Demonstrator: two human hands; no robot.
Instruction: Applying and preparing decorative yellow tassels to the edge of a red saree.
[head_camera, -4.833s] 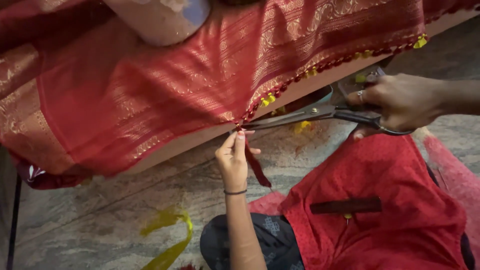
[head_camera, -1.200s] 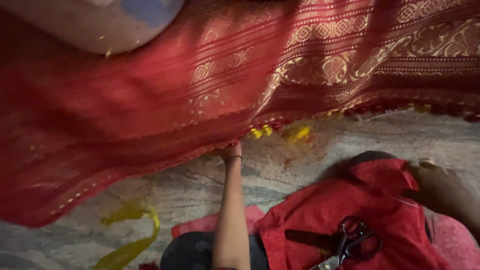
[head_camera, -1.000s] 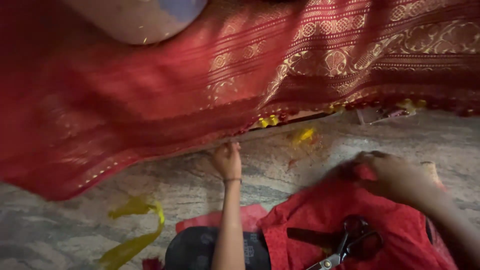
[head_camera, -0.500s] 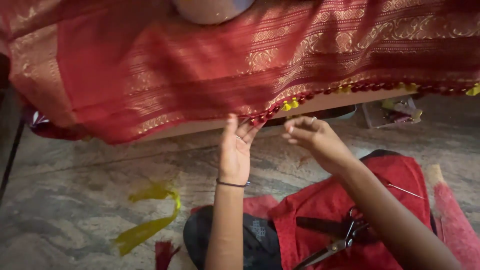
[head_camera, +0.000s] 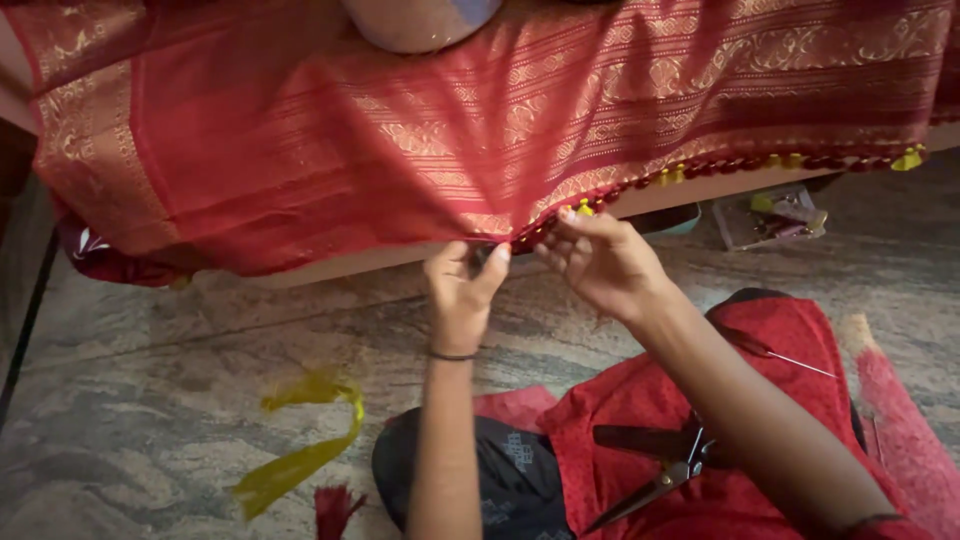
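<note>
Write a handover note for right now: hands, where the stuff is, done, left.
Left hand pinches the lower edge of the red and gold cloth, where the tassel trim ends.
Right hand fingers the same edge just beside it.
Scissors lie on the lap, unheld; a yellow strip is on the floor.
Done: trim runs rightward from the hands.
Left: the edge leftward is bare.
</note>
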